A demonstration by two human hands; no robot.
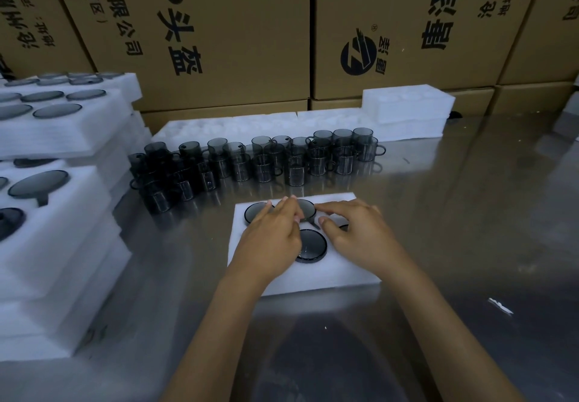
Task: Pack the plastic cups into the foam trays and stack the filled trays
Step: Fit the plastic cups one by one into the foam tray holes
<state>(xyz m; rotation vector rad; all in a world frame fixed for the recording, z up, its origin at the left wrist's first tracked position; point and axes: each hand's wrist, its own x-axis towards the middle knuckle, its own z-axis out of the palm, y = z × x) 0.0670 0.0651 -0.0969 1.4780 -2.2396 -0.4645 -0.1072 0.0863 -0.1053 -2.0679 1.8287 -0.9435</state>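
A white foam tray (332,273) lies on the steel table in front of me, with smoky grey plastic cups sunk into its holes. One cup (311,245) shows fully between my hands; another cup (254,211) sits at the tray's far left. My left hand (272,238) rests flat over the tray's left half, fingers straight and touching a far-row cup (306,208). My right hand (354,235) lies over the right half, fingers reaching toward that same cup. A further cup's rim (343,227) peeks from under the right hand.
Several loose grey cups (257,160) stand in stacked rows behind the tray. Empty foam trays (407,110) lie beyond them, before tall cardboard boxes (219,25). A stack of filled trays (56,213) rises at the left. A white scrap (501,306) lies on the table at the right.
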